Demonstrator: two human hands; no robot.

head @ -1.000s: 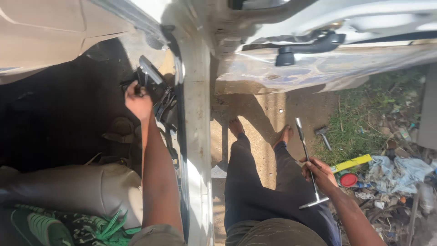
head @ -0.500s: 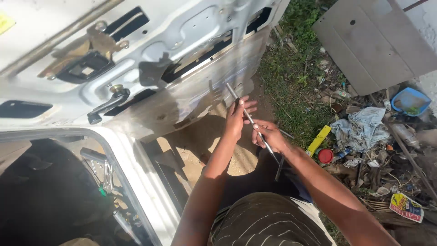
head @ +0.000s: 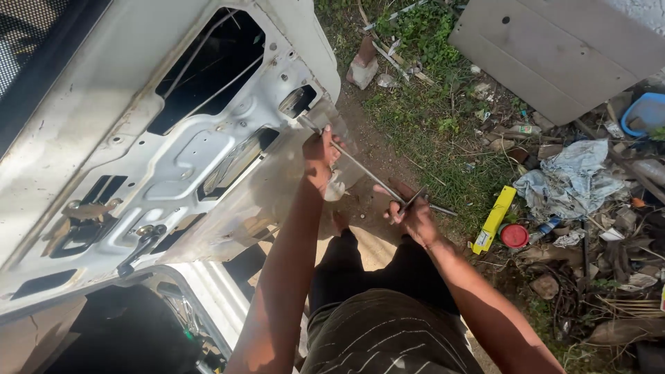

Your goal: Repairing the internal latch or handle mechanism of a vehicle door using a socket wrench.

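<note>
With my left hand (head: 321,154) steadying the T-handle wrench (head: 377,181) and my right hand (head: 413,213) gripping its crossbar, the fastener at the stripped door panel's (head: 173,159) edge is engaged, not yet out.

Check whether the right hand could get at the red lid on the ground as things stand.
Probably yes, but not freely: the red lid lies uncovered on the ground beside the right hand, with nothing between them, yet that hand is closed around the T-handle wrench.
</note>
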